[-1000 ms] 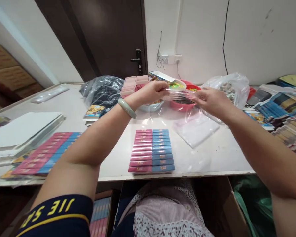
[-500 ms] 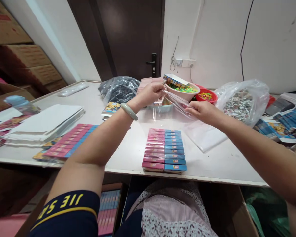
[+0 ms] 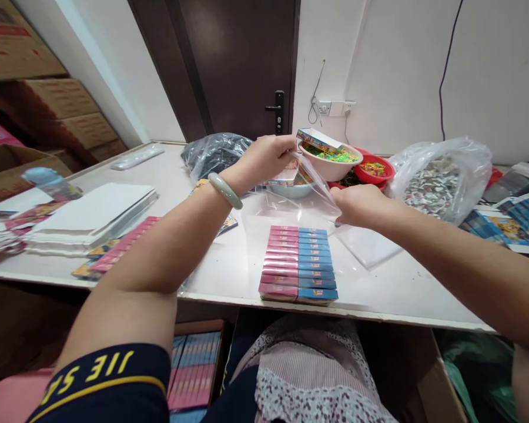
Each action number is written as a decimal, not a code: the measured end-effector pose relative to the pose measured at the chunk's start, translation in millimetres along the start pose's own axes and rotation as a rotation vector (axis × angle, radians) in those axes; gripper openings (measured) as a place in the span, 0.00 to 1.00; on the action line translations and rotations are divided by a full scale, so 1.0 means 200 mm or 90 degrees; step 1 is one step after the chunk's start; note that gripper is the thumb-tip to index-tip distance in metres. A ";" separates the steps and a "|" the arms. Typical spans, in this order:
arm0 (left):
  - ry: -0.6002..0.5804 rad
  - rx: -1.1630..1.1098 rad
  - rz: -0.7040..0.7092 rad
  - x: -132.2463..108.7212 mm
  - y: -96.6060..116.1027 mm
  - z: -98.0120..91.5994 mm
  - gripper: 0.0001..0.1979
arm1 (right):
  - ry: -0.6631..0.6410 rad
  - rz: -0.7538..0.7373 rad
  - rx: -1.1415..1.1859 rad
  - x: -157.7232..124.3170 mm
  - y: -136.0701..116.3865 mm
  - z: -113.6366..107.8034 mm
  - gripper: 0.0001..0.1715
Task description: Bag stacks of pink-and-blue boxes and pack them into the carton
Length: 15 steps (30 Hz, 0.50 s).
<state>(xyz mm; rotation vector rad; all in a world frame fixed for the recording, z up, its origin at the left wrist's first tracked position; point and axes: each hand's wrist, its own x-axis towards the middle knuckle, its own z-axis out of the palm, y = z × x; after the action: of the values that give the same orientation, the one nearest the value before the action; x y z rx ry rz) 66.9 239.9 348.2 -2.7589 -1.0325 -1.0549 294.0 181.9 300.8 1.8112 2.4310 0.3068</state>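
A clear plastic bag [image 3: 318,187] is stretched between my two hands above the table. My left hand [image 3: 271,157], with a pale green bangle [image 3: 226,190] on the wrist, pinches its upper left edge. On the other side my right hand [image 3: 358,203] grips the bag, its fingers curled and partly hidden. Just below the film, near the table's front edge, lies a block of small pink and blue boxes [image 3: 298,264] in two side-by-side columns. More clear bags [image 3: 370,249] lie flat right of the boxes.
Behind my hands stand a pink bowl [image 3: 332,167] of colourful small pieces and a red basin [image 3: 374,170]. A plastic sack [image 3: 441,182] of pieces sits to the right. White sheets [image 3: 90,214] are stacked left, beside another pink box block [image 3: 126,244].
My hands have drawn the clear bag wider, and its film now spreads out over the table behind the boxes. My right hand has dipped slightly; the left has risen a little.
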 end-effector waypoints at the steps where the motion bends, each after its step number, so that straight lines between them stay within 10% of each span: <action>1: -0.013 0.031 0.011 0.00 -0.01 0.00 0.07 | -0.009 0.005 -0.008 0.00 0.01 0.00 0.31; 10: -0.340 0.300 -0.070 -0.20 -0.21 0.19 0.15 | 0.133 0.151 0.077 0.11 0.27 0.16 0.07; 15: -0.144 0.402 -0.139 -0.14 -0.26 0.07 0.16 | 0.231 0.212 0.237 0.15 0.36 0.20 0.10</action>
<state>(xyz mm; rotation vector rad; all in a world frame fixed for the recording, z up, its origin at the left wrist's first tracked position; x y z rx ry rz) 29.7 268.2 310.0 -2.3060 -1.4181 -0.3263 359.7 234.7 279.5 2.5301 2.5375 0.2349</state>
